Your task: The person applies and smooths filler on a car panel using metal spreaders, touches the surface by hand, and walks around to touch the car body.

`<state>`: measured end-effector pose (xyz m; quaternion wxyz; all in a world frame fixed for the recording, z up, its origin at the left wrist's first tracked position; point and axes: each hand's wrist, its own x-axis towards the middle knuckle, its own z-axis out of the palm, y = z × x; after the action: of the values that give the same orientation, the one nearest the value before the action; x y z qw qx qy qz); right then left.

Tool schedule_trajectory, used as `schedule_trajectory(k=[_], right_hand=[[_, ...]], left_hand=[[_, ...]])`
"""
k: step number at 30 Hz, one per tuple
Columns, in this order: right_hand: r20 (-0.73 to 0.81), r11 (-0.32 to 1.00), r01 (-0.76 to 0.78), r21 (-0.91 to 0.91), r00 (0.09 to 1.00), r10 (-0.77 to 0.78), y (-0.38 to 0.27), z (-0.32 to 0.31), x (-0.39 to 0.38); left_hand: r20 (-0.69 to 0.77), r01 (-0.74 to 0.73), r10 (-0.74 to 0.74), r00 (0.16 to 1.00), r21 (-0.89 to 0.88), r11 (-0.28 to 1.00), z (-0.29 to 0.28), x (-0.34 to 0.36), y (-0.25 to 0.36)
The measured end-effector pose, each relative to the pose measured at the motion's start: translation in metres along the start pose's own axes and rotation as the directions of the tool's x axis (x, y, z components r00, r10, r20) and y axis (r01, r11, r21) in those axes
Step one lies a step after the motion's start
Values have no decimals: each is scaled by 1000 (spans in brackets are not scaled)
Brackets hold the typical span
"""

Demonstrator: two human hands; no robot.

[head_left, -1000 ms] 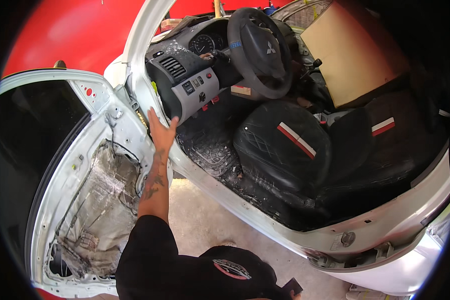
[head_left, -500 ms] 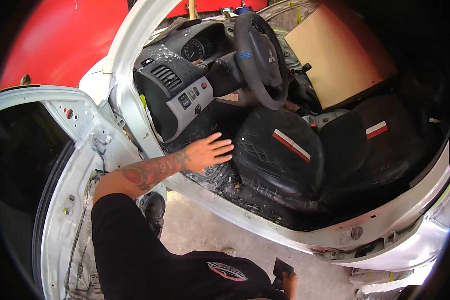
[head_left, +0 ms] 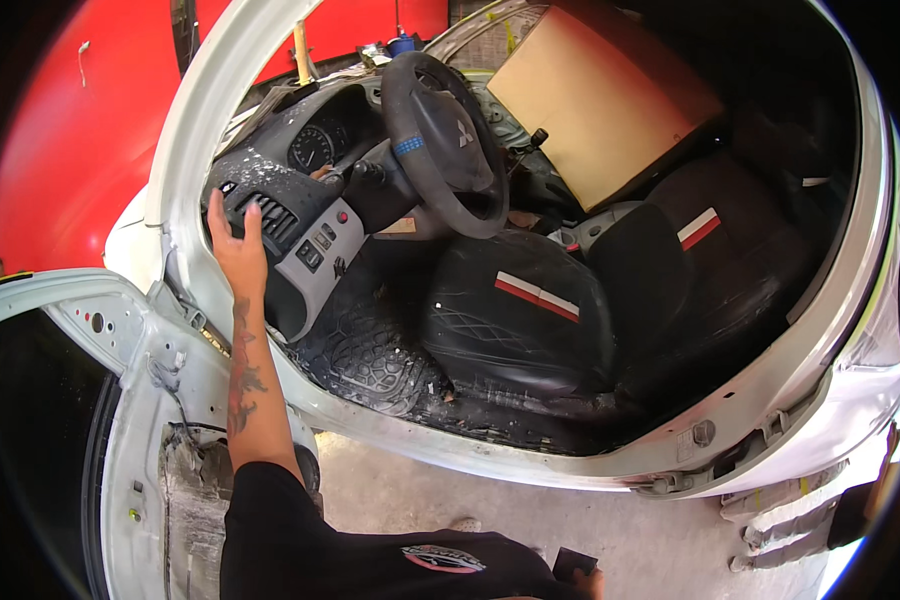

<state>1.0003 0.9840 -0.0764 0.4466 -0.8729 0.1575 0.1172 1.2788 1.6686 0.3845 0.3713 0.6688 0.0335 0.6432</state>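
Note:
My left hand (head_left: pixel 238 240) is raised at the door frame (head_left: pixel 198 150) and the left end of the dusty dashboard, beside an air vent (head_left: pixel 278 220), fingers apart and slightly curved; contact is unclear. Below the vent is a grey switch panel (head_left: pixel 315 250). The steering wheel (head_left: pixel 405 115) and black driver's seat (head_left: pixel 515 330) with a red-and-white stripe are further inside. Low in the picture, my right hand (head_left: pixel 588 585) is partly hidden, shut on a flat dark object (head_left: pixel 573 566) that I cannot identify.
The open white door (head_left: pixel 135 420), inner trim off, stands left. Behind it is a red panel (head_left: pixel 90 130). A large tan board (head_left: pixel 600 110) lies inside the car. The white sill (head_left: pixel 470 450) borders the concrete floor (head_left: pixel 410 500). Wrapped items (head_left: pixel 780 510) lie low right, near a dark shape.
My left hand has moved from low inside the doorway up and left to the dashboard's end beside the frame. My right hand with the dark object sits lower in view. The view has also shifted.

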Motion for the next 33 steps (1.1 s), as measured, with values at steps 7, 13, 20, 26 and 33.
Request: schedule_trajectory(k=[7, 13, 20, 26, 33], right_hand=[[-218, 946, -306, 106, 921, 323, -12, 19, -29], [-476, 728, -19, 685, 745, 467, 22, 27, -68], [-830, 807, 388, 445, -160, 535, 9, -147, -87], [-968, 989, 63, 136, 222, 119, -144, -193, -14], [-852, 884, 164, 438, 391, 349, -56, -79, -6]], left_hand=[[594, -35, -143, 792, 278, 960, -15, -288, -41], [120, 906, -982, 145, -415, 83, -60, -386, -92], [-16, 600, -848, 530, -699, 388, -69, -204, -59], [805, 896, -505, 313, -426, -124, 120, -274, 45], [645, 510, -57, -762, 652, 562, 62, -484, 90]])
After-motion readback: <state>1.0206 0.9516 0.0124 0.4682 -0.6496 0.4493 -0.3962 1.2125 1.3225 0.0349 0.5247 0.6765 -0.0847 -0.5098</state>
